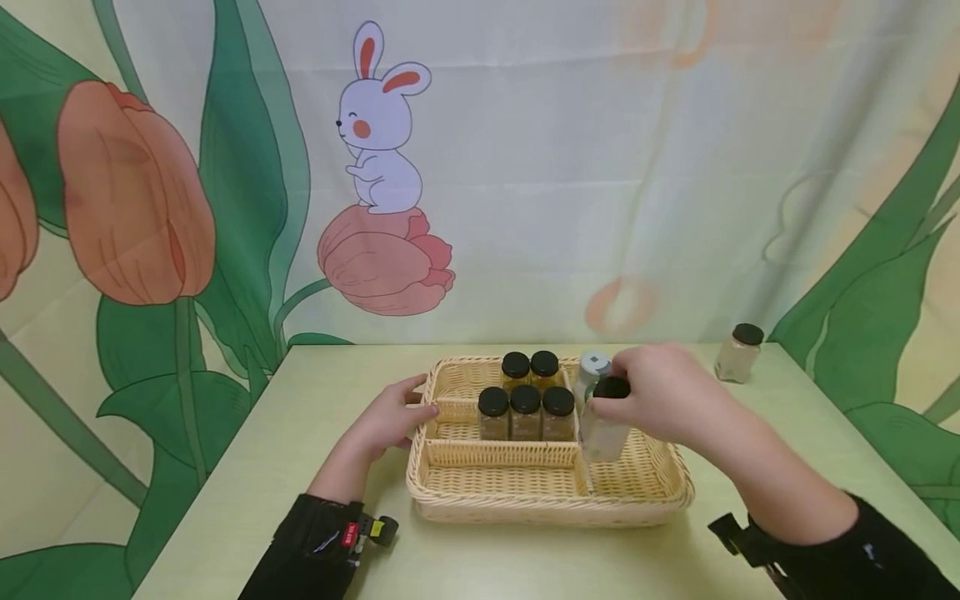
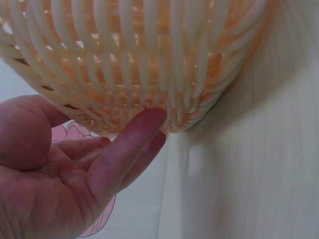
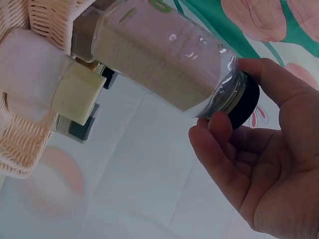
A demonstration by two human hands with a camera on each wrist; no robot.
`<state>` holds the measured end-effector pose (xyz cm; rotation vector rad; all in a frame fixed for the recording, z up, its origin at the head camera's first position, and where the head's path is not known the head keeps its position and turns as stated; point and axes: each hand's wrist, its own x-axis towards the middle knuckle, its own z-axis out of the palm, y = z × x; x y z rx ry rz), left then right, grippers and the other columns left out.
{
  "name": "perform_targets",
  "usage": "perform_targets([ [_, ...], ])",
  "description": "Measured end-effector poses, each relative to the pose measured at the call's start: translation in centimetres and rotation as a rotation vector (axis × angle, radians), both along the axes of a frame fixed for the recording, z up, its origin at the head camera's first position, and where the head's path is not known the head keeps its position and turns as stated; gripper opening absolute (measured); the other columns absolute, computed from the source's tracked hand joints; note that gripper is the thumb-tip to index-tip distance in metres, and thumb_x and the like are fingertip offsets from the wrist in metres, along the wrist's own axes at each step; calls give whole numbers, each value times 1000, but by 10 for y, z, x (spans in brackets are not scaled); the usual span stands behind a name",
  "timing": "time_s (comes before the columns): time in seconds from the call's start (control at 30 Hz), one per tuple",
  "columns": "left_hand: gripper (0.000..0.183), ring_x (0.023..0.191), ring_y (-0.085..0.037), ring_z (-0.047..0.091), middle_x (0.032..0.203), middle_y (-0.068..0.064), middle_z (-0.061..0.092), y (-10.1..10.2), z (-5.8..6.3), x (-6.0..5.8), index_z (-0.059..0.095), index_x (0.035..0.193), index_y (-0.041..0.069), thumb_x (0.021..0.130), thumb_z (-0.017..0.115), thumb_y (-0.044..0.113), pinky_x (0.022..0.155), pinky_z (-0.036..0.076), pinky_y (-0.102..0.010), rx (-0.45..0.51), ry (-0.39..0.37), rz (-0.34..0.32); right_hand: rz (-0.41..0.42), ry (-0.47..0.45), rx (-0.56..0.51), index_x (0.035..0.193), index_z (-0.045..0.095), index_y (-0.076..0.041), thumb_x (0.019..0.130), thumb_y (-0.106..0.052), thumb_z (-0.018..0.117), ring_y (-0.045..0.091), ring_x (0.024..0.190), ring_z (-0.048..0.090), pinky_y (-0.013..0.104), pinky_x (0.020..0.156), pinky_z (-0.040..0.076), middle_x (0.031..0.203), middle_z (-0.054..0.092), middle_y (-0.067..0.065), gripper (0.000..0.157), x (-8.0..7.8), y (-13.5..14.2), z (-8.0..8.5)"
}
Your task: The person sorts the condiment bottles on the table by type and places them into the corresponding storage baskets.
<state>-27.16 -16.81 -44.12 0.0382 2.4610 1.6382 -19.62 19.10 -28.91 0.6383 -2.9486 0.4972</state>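
A woven basket [image 1: 551, 510] with dividers stands on the table. At its left side, my left hand [image 1: 386, 419] holds the rim, the thumb over the edge; the left wrist view shows fingers [image 2: 132, 134] against the outer weave. My right hand [image 1: 667, 396] pinches a clear spice jar [image 3: 164, 55] by its black lid [image 3: 244, 102]. That jar, with pale contents, is held over the basket's right compartment. Beside it in the basket is a jar with a pale grey cap [image 1: 596, 363]. Several black-lidded jars [image 1: 525, 417] stand in the sections to the left.
Another black-lidded jar [image 1: 738, 354] stands on the table at the back right. A printed curtain [image 1: 517, 208] with a rabbit and tulips hangs behind the table [image 1: 450, 567].
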Motion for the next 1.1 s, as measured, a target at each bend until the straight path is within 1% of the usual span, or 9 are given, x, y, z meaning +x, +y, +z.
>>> perform_targets([
  [0.2,70,91,-30,73,146,-26,47,-1,-2,-1,33,160,14,99,67,16,61,62,-42,8,6,-6,42,22,30,69,53,-15,85,-32,78,12,51,39,29,52,35,57,44,-4,34,0,-14,-3],
  [0.3,70,91,-30,73,146,-26,48,-1,-2,0,33,160,14,99,67,16,61,62,-43,13,5,-5,58,32,48,66,49,-15,84,-31,78,12,52,35,29,52,32,57,38,-5,37,0,-22,-4],
  [0.43,71,91,-30,73,146,-26,48,-1,-2,-1,32,161,14,99,67,16,61,62,-43,20,5,-7,71,25,73,62,45,-16,84,-34,78,11,50,33,29,51,32,55,36,-6,44,0,-34,-7],
  [0.57,71,91,-30,73,146,-26,48,-1,-2,-1,32,161,14,99,68,17,61,62,-43,21,8,-9,89,26,113,59,41,-17,83,-37,78,11,48,31,28,49,29,53,32,-7,49,0,-45,-11],
  [0.67,71,91,-30,73,146,-26,48,-1,-2,-1,32,161,14,99,68,17,61,62,-43,18,11,-11,93,32,147,56,40,-17,82,-37,77,12,50,31,28,48,27,53,31,-6,49,0,-55,-13],
  [0.77,71,91,-29,73,146,-26,48,-2,-2,-1,32,161,14,99,67,16,61,62,-43,20,11,-13,90,11,164,54,40,-17,82,-38,76,12,49,31,28,46,26,51,31,-7,50,1,-64,-16],
  [0.9,71,92,-30,72,146,-26,47,-1,-1,0,32,161,13,100,67,16,61,62,-43,25,8,-13,109,-12,160,53,40,-18,83,-36,76,9,46,27,26,45,23,51,28,-8,50,1,-74,-19],
  [1.0,71,93,-30,72,147,-26,47,-1,0,0,32,161,13,99,67,15,61,62,-43,28,7,-12,119,-6,170,52,46,-18,83,-35,76,9,46,34,25,45,29,50,35,-8,46,-1,-81,-22],
  [1.1,71,93,-30,72,147,-26,47,-1,0,1,32,161,13,99,67,16,61,62,-43,25,6,-11,104,-22,189,55,55,-16,83,-37,78,11,48,45,26,46,38,52,46,-5,42,-3,-86,-26],
])
